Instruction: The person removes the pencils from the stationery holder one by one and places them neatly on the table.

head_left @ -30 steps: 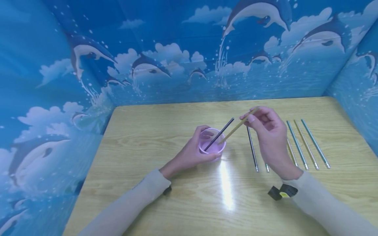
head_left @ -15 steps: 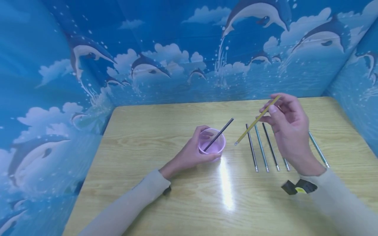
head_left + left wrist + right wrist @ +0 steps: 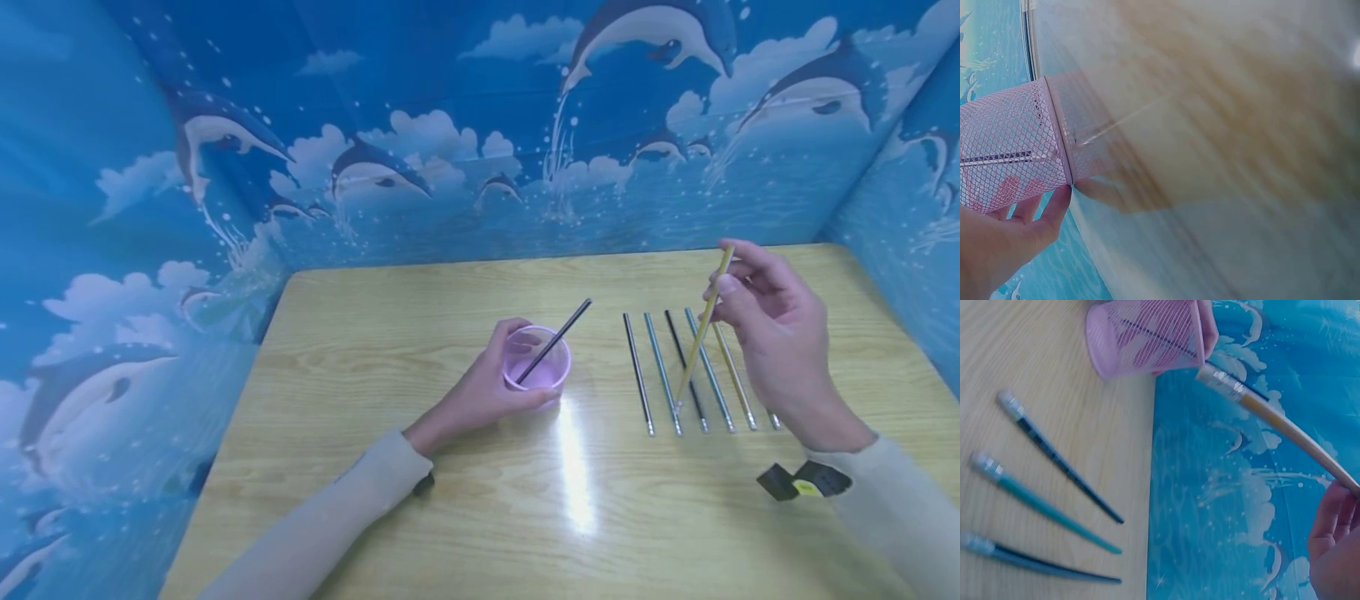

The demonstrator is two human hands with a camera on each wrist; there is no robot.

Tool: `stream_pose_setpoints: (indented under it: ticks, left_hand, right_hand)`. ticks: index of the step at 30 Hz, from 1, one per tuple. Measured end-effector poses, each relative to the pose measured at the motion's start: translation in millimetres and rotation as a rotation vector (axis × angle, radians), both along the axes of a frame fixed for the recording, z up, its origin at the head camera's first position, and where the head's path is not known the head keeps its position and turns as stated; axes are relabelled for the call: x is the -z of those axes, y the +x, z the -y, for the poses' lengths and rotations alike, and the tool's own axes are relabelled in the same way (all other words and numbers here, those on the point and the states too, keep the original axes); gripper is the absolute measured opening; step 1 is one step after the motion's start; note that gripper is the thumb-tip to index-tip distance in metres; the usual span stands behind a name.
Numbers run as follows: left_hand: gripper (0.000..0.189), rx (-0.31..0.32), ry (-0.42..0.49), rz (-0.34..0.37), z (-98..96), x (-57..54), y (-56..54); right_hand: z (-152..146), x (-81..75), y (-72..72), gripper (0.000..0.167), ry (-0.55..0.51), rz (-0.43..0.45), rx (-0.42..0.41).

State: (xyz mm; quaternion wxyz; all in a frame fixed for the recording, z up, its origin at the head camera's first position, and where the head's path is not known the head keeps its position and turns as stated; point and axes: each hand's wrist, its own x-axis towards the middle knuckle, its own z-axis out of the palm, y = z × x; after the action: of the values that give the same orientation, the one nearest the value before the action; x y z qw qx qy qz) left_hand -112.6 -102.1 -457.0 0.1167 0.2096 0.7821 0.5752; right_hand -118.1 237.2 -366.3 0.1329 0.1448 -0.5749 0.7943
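Note:
My left hand [image 3: 491, 379] grips a pink mesh pencil cup [image 3: 1010, 119], fingers around its side. A black pencil [image 3: 557, 338] leans in the cup, its upper end above the rim. On the right, my right hand [image 3: 783, 350] pinches a yellow pencil [image 3: 706, 321] near its upper end. The pencil slants down over the row, eraser end lowest. In the right wrist view its eraser end [image 3: 1222, 381] appears large in front of the cup. Beneath it on the table lie a black pencil [image 3: 639, 375], a teal pencil [image 3: 661, 367] and several others.
The pencils lie side by side, erasers toward the person; another yellow pencil [image 3: 737, 382] is among them, and my right hand hides part of the row. A wood-grain table [image 3: 375, 333] is backed by a blue dolphin-print cloth [image 3: 450, 208].
My right hand has moved right, carrying the yellow pencil from over the cup's opening to above the row, and the pencil stands steeper. The left hand and cup have barely moved.

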Motion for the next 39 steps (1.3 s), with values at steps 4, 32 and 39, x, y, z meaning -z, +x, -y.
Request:
stream_pose_setpoints:
  ticks: [4,32,39]
  left_hand:
    - [0.096,-0.006,0.002,-0.002,0.0,0.0,0.0]
    - [0.094,-0.004,0.014,0.019,-2.6,-1.4,-0.6]
    - [0.094,-0.009,-0.001,0.021,-2.0,-2.2,0.4]
  right_hand:
    - [-13,4.7,-1.7,0.042,0.044,0.016,0.021]
    - [-144,35.8,-36.5,0.040,0.825,0.350,0.129]
    - [-174,58.0,-47.1,0.037,1.094,0.332,0.171]
